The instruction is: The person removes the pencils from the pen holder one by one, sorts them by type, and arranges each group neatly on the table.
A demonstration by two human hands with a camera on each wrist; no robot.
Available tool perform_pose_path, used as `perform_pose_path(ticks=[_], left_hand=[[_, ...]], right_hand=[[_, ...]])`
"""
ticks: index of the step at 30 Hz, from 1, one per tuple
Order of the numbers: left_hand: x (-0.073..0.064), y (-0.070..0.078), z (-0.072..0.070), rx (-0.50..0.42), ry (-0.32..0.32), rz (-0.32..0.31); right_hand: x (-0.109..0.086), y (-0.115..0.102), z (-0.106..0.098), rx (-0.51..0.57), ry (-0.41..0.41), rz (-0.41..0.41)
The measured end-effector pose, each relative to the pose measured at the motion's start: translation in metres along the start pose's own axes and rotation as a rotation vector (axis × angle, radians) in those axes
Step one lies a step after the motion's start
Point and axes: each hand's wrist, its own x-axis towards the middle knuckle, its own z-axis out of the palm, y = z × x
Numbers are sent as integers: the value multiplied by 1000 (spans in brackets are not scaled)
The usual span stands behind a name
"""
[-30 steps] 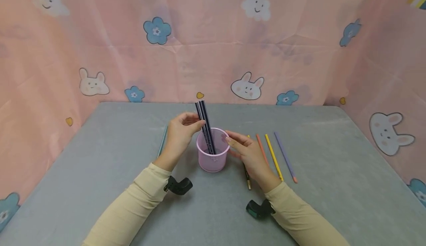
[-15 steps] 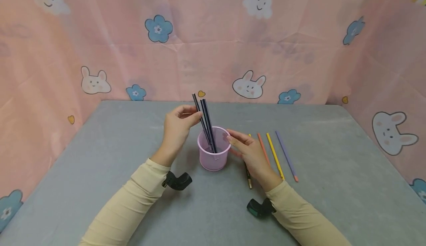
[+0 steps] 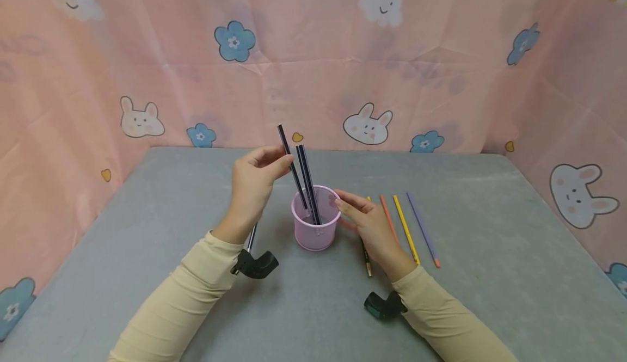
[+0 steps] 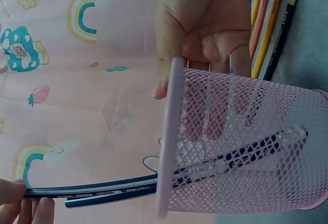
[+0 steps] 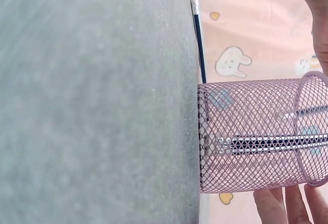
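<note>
My left hand (image 3: 251, 188) pinches the upper part of a dark blue striped pencil (image 3: 296, 180), tilted to the left. The pencil's lower end hangs inside the mouth of a pink mesh pencil cup (image 3: 315, 238), raised off the bottom. Other dark blue pencils (image 3: 311, 193) stand in the cup, leaning left, their clear and silvery ends (image 5: 221, 145) at the base in the right wrist view. My right hand (image 3: 374, 234) holds the cup from the right, thumb at the rim and fingers behind the mesh wall.
Right of the cup lie a black pencil (image 3: 367, 261), an orange pencil (image 3: 388, 218), a yellow pencil (image 3: 405, 228) and a purple pencil (image 3: 423, 230). Another dark pencil (image 3: 252, 238) lies left of the cup, partly behind my left wrist. A patterned pink cloth (image 3: 303, 90) hangs behind the grey table (image 3: 196, 198).
My left hand has moved up and to the left, drawing one dark pencil apart from the others and upward in the cup. The right hand stays at the cup.
</note>
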Motion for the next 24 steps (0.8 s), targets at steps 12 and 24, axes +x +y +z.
perform_pose_path(ticks=[12, 24], left_hand=[[-2, 15, -15, -79, 13, 53], [1, 24, -33, -109, 10, 2]], right_hand=[[0, 0, 0, -2, -1, 2], [0, 0, -1, 49, -16, -21]])
